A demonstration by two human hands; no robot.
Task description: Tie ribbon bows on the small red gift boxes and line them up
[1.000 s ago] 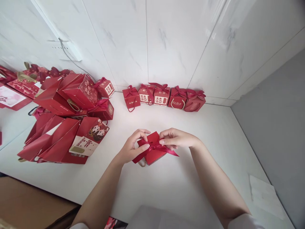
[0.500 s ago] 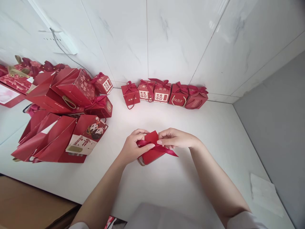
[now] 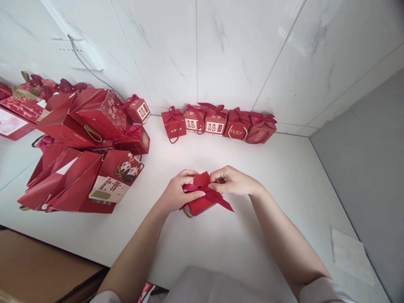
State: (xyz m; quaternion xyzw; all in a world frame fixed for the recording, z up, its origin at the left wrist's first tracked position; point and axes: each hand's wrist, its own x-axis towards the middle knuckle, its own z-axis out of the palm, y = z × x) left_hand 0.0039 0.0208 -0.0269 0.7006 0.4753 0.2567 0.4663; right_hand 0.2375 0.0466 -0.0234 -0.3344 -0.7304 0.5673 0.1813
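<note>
A small red gift box (image 3: 203, 205) sits on the white table in front of me, its top flap (image 3: 202, 180) pointing away. Across its top runs a dark red ribbon (image 3: 214, 195), one tail hanging off toward the lower right. My left hand (image 3: 178, 191) is closed around the box's left side, thumb pressing on the ribbon near the middle. On the right, my right hand (image 3: 229, 181) pinches the ribbon between thumb and curled fingers, close to the flap. A pale cord handle (image 3: 187, 211) shows at the box's lower left. The fingers behind the box are partly hidden.
Several finished red boxes with bows (image 3: 215, 122) stand along the tiled wall. Red gift bags and boxes (image 3: 71, 181) are heaped at the left. A cardboard box (image 3: 41, 269) is at the lower left, a white paper sheet (image 3: 352, 254) at the right.
The ribbon's loop has spread flatter over the box, and its tail hangs slightly lower. My right hand has curled its fingers more; my left hand stays on the box.
</note>
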